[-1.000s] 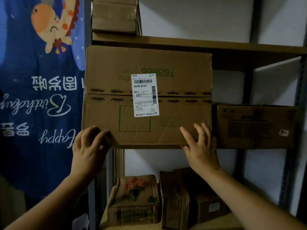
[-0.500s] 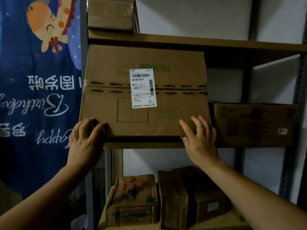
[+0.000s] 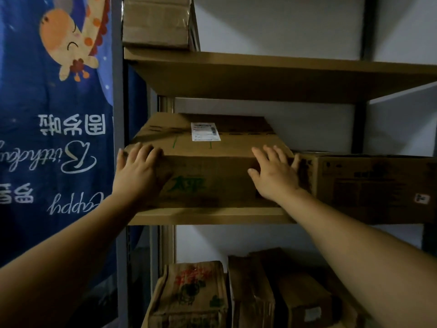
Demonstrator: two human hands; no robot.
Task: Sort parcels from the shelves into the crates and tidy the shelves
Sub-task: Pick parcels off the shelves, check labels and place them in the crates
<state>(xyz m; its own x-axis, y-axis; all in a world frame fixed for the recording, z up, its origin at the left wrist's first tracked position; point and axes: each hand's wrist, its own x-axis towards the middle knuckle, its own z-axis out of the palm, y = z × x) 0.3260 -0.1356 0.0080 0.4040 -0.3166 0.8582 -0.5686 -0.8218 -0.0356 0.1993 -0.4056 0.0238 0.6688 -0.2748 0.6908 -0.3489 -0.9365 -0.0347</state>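
On the middle shelf (image 3: 208, 216) of a board-and-metal rack, at its left end, a large cardboard parcel (image 3: 212, 162) lies flat with its broad face up. A white shipping label (image 3: 205, 131) is stuck near the middle of that top face. Green characters (image 3: 186, 184) are printed on the front face, which looks toward the camera.

Both of the person's bare hands are on that front face. The left hand (image 3: 139, 176) covers the front left corner, palm against the cardboard and fingertips reaching over the top edge. Its grip is apart, with the fingers laid flat rather than clamped round anything. The right hand (image 3: 276, 178) lies near the front right corner with its fingers spread and straight, their tips at the top edge. Its grip is likewise apart, pressed flat on the parcel.

Just beside the parcel on the right, a darker brown box (image 3: 369, 185) stands on the same shelf, and the right hand's little finger comes close to it. Whether the two boxes touch cannot be told.

The upper shelf (image 3: 283, 74) carries another carton (image 3: 156, 20) at its left end. On the level below, a printed carton (image 3: 191, 294), a narrow upright carton (image 3: 253, 292) and a small labelled carton (image 3: 305, 301) stand side by side.

Left of the rack's grey upright post (image 3: 117, 114) hangs a blue banner (image 3: 54, 138), upside down, with a cartoon giraffe (image 3: 68, 41) and white lettering. A pale wall (image 3: 283, 24) shows behind the shelves.
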